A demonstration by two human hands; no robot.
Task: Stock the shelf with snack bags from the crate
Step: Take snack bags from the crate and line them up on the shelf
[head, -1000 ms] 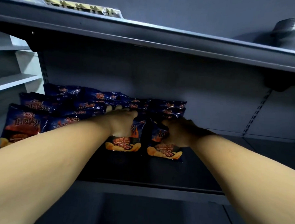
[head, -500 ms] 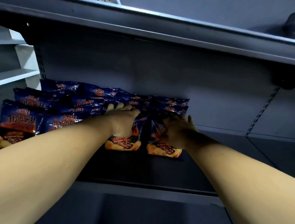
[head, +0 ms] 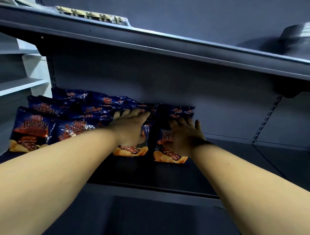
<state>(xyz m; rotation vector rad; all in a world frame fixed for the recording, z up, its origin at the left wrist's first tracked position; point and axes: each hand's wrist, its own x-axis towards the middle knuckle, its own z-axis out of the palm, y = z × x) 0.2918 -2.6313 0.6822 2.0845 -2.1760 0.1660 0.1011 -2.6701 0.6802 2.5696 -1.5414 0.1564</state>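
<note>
Head view: left hand (head: 130, 128) and right hand (head: 183, 134), fingers looking flat and gripping nothing, press two snack bags (head: 170, 154) toward the shelf (head: 148, 174) back edge, probably squaring the row.

- Snack bags (head: 34, 130) lie in overlapping rows on the left half of the shelf (head: 229, 156), back to its far wall.
- Left hand (head: 130, 128) and right hand (head: 183, 134) rest side by side on the two rightmost near bags.
- An upper shelf (head: 171, 47) runs above.

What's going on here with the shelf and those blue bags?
A person is stocking a shelf with blue snack bags. The left hand lies flat on one front bag, the right hand on the bag beside it, fingers spread, pressing both back against the rows already filling the shelf's left side.
</note>
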